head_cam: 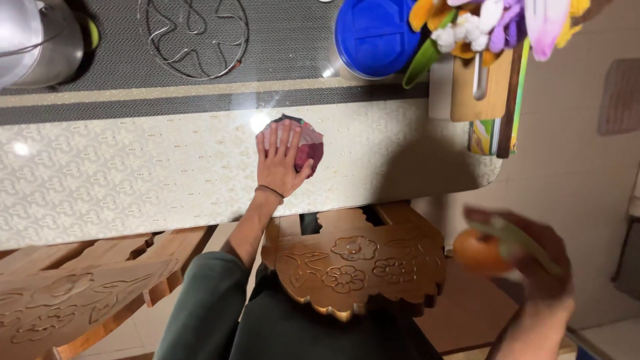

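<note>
Worktop (133, 173), cream and patterned: left hand (280, 160) lies flat, fingers spread, on a crumpled red cloth (311, 148) mid-surface. Right hand (533, 260), blurred, seemingly grips an orange round fruit (481, 252) beyond the worktop's edge; it could drop.

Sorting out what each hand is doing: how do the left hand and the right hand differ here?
The left hand lies flat, fingers spread, pressing a reddish cloth on the patterned table; the right hand is raised off the table, curled around an orange object. The left hand looks sharp, the right hand blurred. Both are bare.
</note>
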